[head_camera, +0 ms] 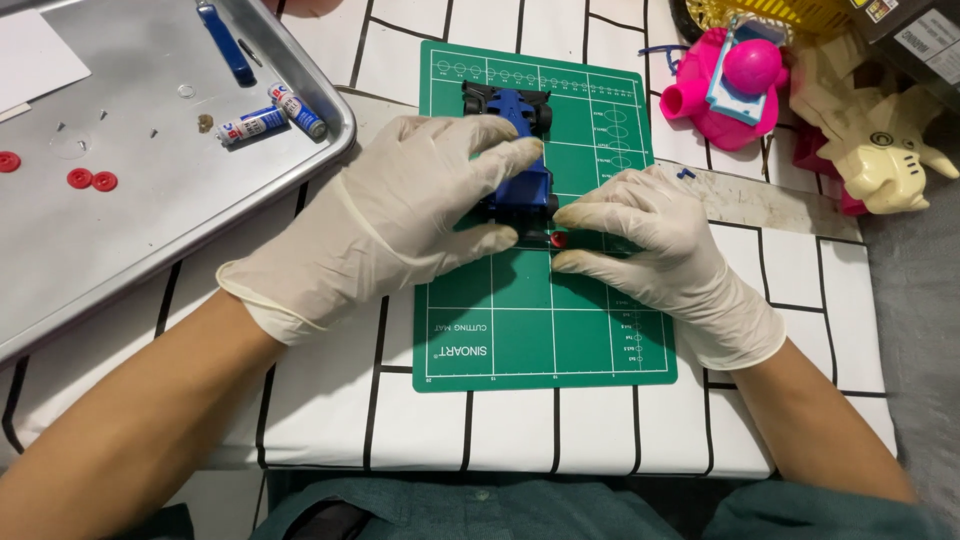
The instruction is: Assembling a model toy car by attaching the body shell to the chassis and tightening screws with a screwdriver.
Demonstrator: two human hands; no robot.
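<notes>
A blue and black toy race car (520, 150) lies on a green cutting mat (560, 330). My left hand (400, 220), in a white glove, is closed over the car's near half and holds it down. My right hand (660, 250), also gloved, pinches a small red wheel piece (558, 240) at the car's near right corner between thumb and forefinger. The car's far end with its black wheels shows beyond my left fingers.
A metal tray (150, 230) at the left holds two batteries (270, 115), a blue screwdriver (225, 45), red round pieces (90, 180) and small screws. A pink toy (730, 80) and a cream toy (880, 140) lie at the far right.
</notes>
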